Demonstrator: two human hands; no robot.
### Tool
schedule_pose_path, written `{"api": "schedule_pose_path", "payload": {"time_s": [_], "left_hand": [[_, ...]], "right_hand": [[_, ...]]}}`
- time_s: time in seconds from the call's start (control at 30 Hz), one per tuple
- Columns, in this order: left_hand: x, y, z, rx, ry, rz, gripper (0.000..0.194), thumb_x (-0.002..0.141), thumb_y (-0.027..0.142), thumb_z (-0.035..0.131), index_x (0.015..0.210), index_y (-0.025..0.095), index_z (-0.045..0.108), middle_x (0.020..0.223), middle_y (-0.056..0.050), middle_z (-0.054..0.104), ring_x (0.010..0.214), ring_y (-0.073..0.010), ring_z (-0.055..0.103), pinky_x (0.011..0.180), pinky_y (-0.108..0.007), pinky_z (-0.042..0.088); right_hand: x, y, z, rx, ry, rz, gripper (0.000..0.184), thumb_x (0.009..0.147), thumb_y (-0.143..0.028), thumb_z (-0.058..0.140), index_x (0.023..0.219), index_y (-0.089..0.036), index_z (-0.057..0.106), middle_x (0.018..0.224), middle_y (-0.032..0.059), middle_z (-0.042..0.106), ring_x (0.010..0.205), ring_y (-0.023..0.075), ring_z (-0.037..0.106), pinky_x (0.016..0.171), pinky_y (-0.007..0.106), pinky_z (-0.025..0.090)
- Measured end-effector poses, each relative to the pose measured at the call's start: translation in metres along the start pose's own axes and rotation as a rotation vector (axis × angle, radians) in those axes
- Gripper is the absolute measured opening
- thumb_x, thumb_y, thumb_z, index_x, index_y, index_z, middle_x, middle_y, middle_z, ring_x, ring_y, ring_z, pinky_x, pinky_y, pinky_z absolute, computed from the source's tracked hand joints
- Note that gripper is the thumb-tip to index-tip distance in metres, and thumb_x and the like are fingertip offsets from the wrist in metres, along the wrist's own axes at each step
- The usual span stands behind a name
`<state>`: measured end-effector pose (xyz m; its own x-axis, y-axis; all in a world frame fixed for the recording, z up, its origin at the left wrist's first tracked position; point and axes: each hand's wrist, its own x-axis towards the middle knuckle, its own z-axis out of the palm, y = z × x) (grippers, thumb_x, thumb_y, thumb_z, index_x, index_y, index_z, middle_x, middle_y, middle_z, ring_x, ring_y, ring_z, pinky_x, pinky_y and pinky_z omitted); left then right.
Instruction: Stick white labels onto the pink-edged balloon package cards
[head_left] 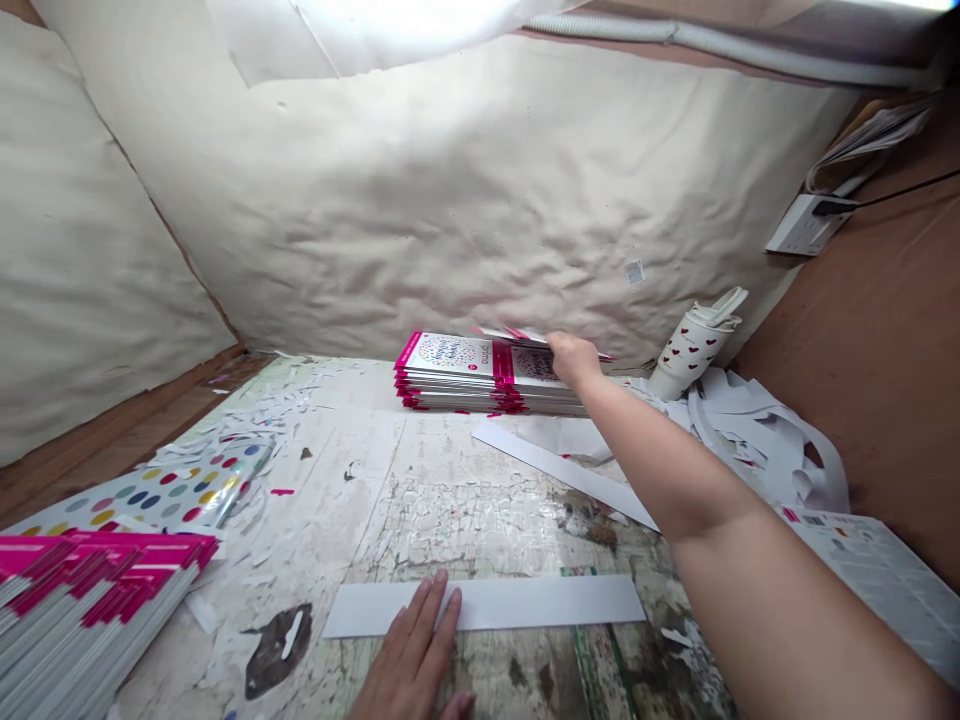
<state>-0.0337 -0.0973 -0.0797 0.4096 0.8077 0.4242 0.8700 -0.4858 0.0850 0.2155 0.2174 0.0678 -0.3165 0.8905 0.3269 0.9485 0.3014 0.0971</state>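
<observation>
My left hand (416, 650) lies with its fingers stretched over a long white paper strip (547, 602) near the front of the worktable. At the back, my right hand (576, 358) grips a pink-and-white printed card (516, 334) by its edge, just above a stack of similar printed cards (450, 380). The card is tilted and partly blurred, and my hand covers some of it. A second white strip (555, 468) lies slantwise between the stack and my right forearm.
Pink-topped printed packs (97, 610) pile up at left, beside a polka-dot sheet (165, 490). A white tumbler with hearts (694, 345) leans at the back right, near curled paper offcuts (765, 430). A power socket (806, 225) is fixed on the right wall.
</observation>
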Motion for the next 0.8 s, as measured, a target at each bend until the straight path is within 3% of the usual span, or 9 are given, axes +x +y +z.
{"api": "schedule_pose_path", "payload": {"time_s": [0.1,0.2,0.27,0.3,0.37,0.47,0.53,0.67,0.8], "left_hand": [[0.008,-0.010,-0.023,-0.511,0.112,-0.404,0.044,0.089,0.029,0.044,0.133,0.027,0.045,0.137,-0.007,0.048,0.121,-0.0245,0.050,0.096,-0.038,0.047],[0.035,-0.023,-0.054,-1.237,0.110,-0.699,0.049,0.088,0.051,0.036,0.116,0.020,0.062,0.106,-0.011,0.070,0.096,-0.0298,0.066,0.079,-0.045,0.055],[0.061,-0.022,-0.070,-1.620,-0.163,-0.696,0.068,0.083,0.067,0.030,0.108,0.015,0.066,0.095,-0.016,0.071,0.091,-0.0339,0.066,0.073,-0.049,0.055],[0.073,-0.017,-0.076,-1.735,-0.246,-0.667,0.067,0.080,0.067,0.037,0.108,0.013,0.065,0.094,-0.017,0.071,0.091,-0.0343,0.066,0.073,-0.049,0.054],[0.090,0.001,-0.081,-1.834,-0.311,-0.609,0.050,0.076,0.050,0.060,0.113,0.016,0.061,0.100,-0.014,0.070,0.093,-0.0316,0.066,0.076,-0.045,0.054],[0.090,0.035,-0.078,-1.772,-0.088,-0.545,0.045,0.073,0.026,0.069,0.116,0.022,0.055,0.109,-0.009,0.067,0.099,-0.0258,0.064,0.082,-0.039,0.053],[0.077,0.055,-0.072,-1.671,0.071,-0.485,0.038,0.076,0.026,0.068,0.111,0.022,0.055,0.109,-0.007,0.067,0.100,-0.0232,0.063,0.084,-0.035,0.052],[0.051,0.084,-0.066,-1.505,0.152,-0.387,0.038,0.075,0.027,0.069,0.109,0.022,0.053,0.100,-0.005,0.066,0.089,-0.0171,0.064,0.077,-0.026,0.052],[0.046,0.102,-0.070,-1.419,0.255,-0.296,0.072,0.063,0.035,0.079,0.123,0.025,0.041,0.115,-0.008,0.060,0.103,-0.0237,0.059,0.085,-0.033,0.050]], "right_hand": [[-0.041,-0.009,-0.035,0.120,0.098,-0.125,0.042,0.090,-0.010,0.032,0.127,-0.019,0.050,0.130,0.0069,0.054,0.120,0.0188,0.049,0.098,0.033,0.040],[-0.119,-0.030,-0.074,0.450,0.098,-0.475,0.034,0.093,-0.023,0.037,0.119,-0.029,0.058,0.127,-0.0011,0.057,0.123,0.0172,0.047,0.106,0.040,0.035],[-0.175,-0.043,-0.091,0.603,-0.058,-0.679,0.028,0.089,-0.030,0.049,0.113,-0.039,0.061,0.124,-0.0068,0.059,0.124,0.0189,0.047,0.110,0.046,0.030],[-0.200,-0.046,-0.095,0.667,-0.111,-0.730,0.028,0.088,-0.030,0.051,0.112,-0.042,0.060,0.123,-0.0077,0.059,0.123,0.0194,0.048,0.110,0.048,0.029],[-0.237,-0.046,-0.094,0.830,-0.076,-0.627,0.031,0.086,-0.029,0.054,0.113,-0.045,0.058,0.123,-0.0068,0.060,0.123,0.0214,0.048,0.110,0.052,0.029],[-0.270,-0.035,-0.081,1.121,0.217,-0.170,0.039,0.088,-0.037,0.051,0.126,-0.040,0.048,0.127,0.0010,0.056,0.123,0.0246,0.048,0.102,0.054,0.039],[-0.287,-0.032,-0.070,1.289,0.280,0.016,0.044,0.087,-0.044,0.050,0.129,-0.034,0.043,0.125,0.0066,0.057,0.115,0.0262,0.054,0.092,0.050,0.049],[-0.321,-0.050,-0.058,1.547,0.199,0.141,0.026,0.079,-0.040,0.065,0.101,-0.028,0.056,0.096,0.0045,0.067,0.085,0.0224,0.066,0.072,0.038,0.057],[-0.340,-0.073,-0.060,1.532,0.275,0.149,0.057,0.064,-0.043,0.078,0.113,-0.030,0.050,0.105,0.0051,0.062,0.085,0.0223,0.064,0.072,0.035,0.057]]}}
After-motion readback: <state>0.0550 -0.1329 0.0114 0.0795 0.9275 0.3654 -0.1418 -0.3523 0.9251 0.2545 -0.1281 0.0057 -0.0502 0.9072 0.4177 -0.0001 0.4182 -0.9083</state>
